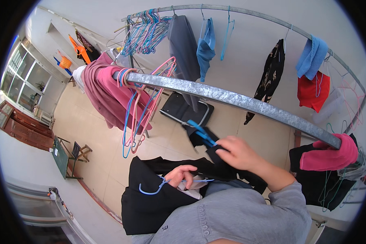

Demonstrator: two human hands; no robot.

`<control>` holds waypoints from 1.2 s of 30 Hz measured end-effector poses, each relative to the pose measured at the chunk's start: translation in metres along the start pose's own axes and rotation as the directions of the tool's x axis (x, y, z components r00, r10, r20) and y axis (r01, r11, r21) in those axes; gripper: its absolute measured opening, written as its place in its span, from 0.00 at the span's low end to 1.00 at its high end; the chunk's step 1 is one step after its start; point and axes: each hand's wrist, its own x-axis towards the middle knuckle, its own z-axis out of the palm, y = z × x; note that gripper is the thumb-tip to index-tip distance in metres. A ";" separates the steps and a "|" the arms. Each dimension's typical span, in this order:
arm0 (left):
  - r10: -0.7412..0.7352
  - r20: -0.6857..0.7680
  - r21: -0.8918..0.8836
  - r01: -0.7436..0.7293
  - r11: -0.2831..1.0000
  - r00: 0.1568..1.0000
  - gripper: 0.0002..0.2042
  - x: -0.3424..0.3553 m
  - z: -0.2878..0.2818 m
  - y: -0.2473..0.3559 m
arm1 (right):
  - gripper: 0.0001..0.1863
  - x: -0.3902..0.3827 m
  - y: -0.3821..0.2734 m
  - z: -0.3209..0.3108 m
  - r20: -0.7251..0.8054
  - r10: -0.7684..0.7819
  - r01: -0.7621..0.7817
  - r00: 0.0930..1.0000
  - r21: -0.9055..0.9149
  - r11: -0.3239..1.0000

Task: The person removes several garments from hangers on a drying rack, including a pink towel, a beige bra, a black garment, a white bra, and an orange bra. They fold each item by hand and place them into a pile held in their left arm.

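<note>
In front of my chest, my left hand (182, 177) has its fingers curled round a light blue hanger (152, 192), whose hook sticks out to the left. A black garment (144, 203) drapes over and around that arm, with some whitish cloth (195, 190) beneath the fingers. My right hand (238, 153), reaching forward under the near rail, pinches a piece of black cloth (216, 155). Bright blue strips, apparently part of a hanger (201, 133), run forward from those fingers, blurred by motion. How hanger and cloth join there cannot be made out.
A metal rail (232, 99) crosses ahead, carrying pink and blue hangers (140, 118), pink clothes (114, 91) and a pink towel (333, 156). Behind, another rail (248, 15) bears bunched hangers (148, 32) and several garments. A black folding chair (179, 107) stands below; a green table (61, 158) stands left.
</note>
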 end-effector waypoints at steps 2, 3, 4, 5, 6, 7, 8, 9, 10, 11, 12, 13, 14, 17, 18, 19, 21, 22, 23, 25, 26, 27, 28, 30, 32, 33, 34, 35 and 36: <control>-0.061 0.003 -0.043 0.061 0.997 0.998 0.30 0.005 0.003 -0.002 | 0.13 0.008 -0.015 0.020 0.071 -0.111 0.113 0.991 -0.013 0.994; -0.106 0.007 0.001 0.106 0.994 0.994 0.36 0.007 0.002 -0.005 | 0.13 0.012 -0.024 0.027 0.086 -0.181 0.184 0.980 -0.031 0.982; -0.092 0.003 -0.013 0.092 0.996 0.996 0.36 0.009 0.003 -0.007 | 0.13 0.013 -0.033 0.034 0.099 -0.248 0.253 0.964 -0.043 0.966; -0.094 -0.007 -0.002 0.094 0.996 0.996 0.36 0.009 0.002 -0.008 | 0.13 0.013 -0.040 0.040 0.082 -0.285 0.290 0.955 -0.051 0.956; -0.099 -0.012 0.011 0.099 0.995 0.995 0.36 0.008 0.001 -0.009 | 0.13 0.012 -0.045 0.045 0.061 -0.319 0.322 0.946 -0.062 0.945; -0.103 -0.064 -0.012 0.103 0.995 0.993 0.36 0.008 0.003 -0.012 | 0.15 0.011 -0.046 0.048 0.108 -0.328 0.334 0.939 -0.044 0.942; -0.110 -0.112 -0.035 0.106 0.994 0.988 0.36 0.008 0.003 -0.016 | 0.16 0.010 -0.046 0.045 0.249 -0.318 0.340 0.915 -0.054 0.939; -0.080 -0.129 -0.082 0.070 0.994 0.988 0.31 0.004 0.002 -0.017 | 0.18 0.011 -0.049 0.042 0.274 -0.357 0.363 0.893 0.033 0.931; -0.053 -0.137 -0.128 0.035 0.991 0.989 0.26 0.003 0.000 -0.018 | 0.20 0.011 -0.049 0.037 0.287 -0.388 0.373 0.876 0.108 0.921; 0.004 -0.071 -0.163 -0.016 0.986 0.997 0.25 -0.004 -0.014 -0.032 | 0.21 0.008 -0.041 0.038 0.217 -0.450 0.416 0.866 0.186 0.890; 0.065 -0.010 -0.201 -0.066 0.977 0.998 0.23 -0.011 -0.035 -0.059 | 0.22 0.010 -0.035 0.029 0.314 -0.393 0.298 0.864 0.309 0.903; 0.137 0.010 -0.145 -0.134 0.980 0.990 0.23 -0.014 -0.039 -0.062 | 0.22 0.012 -0.024 0.015 0.246 -0.349 0.284 0.904 0.264 0.922; 0.202 0.024 -0.079 -0.199 0.977 0.979 0.24 -0.018 -0.039 -0.058 | 0.22 0.016 -0.010 -0.007 0.171 -0.320 0.276 0.932 0.236 0.932; 0.269 -0.194 0.184 -0.234 0.955 0.943 0.28 -0.034 -0.038 -0.061 | 0.19 0.051 0.066 -0.100 -0.515 -0.111 -0.030 0.850 -0.257 0.966; 0.305 -0.220 0.248 -0.249 0.936 0.927 0.29 -0.036 -0.045 -0.068 | 0.18 0.061 0.095 -0.132 -0.699 -0.113 -0.244 0.706 -0.390 0.888; 0.351 -0.215 0.286 -0.286 0.915 0.911 0.28 -0.035 -0.045 -0.071 | 0.23 0.067 0.132 -0.160 -0.824 -0.107 -0.498 0.557 -0.434 0.751; 0.393 -0.188 0.348 -0.313 0.884 0.900 0.26 -0.025 -0.044 -0.064 | 0.27 0.072 0.192 -0.204 -0.921 -0.027 -0.716 0.390 -0.321 0.620; 0.385 -0.173 0.386 -0.297 0.873 0.907 0.25 -0.022 -0.041 -0.054 | 0.27 0.078 0.215 -0.218 -0.948 0.037 -0.788 0.317 -0.241 0.567; 0.388 -0.182 0.427 -0.283 0.859 0.903 0.24 -0.027 -0.042 -0.055 | 0.25 0.085 0.227 -0.228 -0.935 0.149 -0.802 0.322 -0.185 0.568; 0.421 -0.205 0.482 -0.282 0.829 0.884 0.20 -0.029 -0.033 -0.051 | 0.20 0.093 0.243 -0.241 -0.872 0.367 -0.837 0.324 -0.084 0.541; 0.439 -0.193 0.532 -0.282 0.798 0.878 0.19 -0.028 -0.032 -0.048 | 0.18 0.097 0.251 -0.246 -0.876 0.374 -0.832 0.304 -0.054 0.552; 0.488 -0.217 0.558 -0.303 0.773 0.845 0.19 -0.033 -0.036 -0.055 | 0.16 0.101 0.260 -0.250 -0.879 0.381 -0.827 0.285 -0.025 0.562; 0.536 -0.243 0.584 -0.319 0.746 0.808 0.19 -0.038 -0.038 -0.062 | 0.15 0.104 0.263 -0.254 -0.881 0.388 -0.820 0.270 0.000 0.572; 0.605 -0.275 0.607 -0.353 0.712 0.748 0.19 -0.038 -0.040 -0.070 | 0.15 0.106 0.265 -0.267 -0.887 0.365 -0.784 0.284 0.004 0.621; 0.633 -0.303 0.615 -0.361 0.701 0.713 0.18 -0.034 -0.038 -0.071 | 0.17 0.111 0.265 -0.283 -0.885 0.359 -0.753 0.298 0.013 0.657; 0.603 -0.321 0.601 -0.335 0.725 0.730 0.18 -0.029 -0.033 -0.064 | 0.17 0.114 0.265 -0.297 -0.881 0.365 -0.745 0.300 0.022 0.667; 0.565 -0.342 0.591 -0.296 0.751 0.751 0.18 -0.030 -0.029 -0.060 | 0.17 0.118 0.261 -0.304 -0.873 0.378 -0.735 0.308 0.033 0.677; 0.527 -0.363 0.581 -0.255 0.773 0.769 0.17 -0.032 -0.025 -0.056 | 0.18 0.123 0.257 -0.311 -0.853 0.407 -0.748 0.327 0.030 0.663; 0.483 -0.373 0.568 -0.216 0.794 0.792 0.17 -0.036 -0.025 -0.054 | 0.18 0.125 0.266 -0.320 -0.853 0.417 -0.757 0.312 0.042 0.652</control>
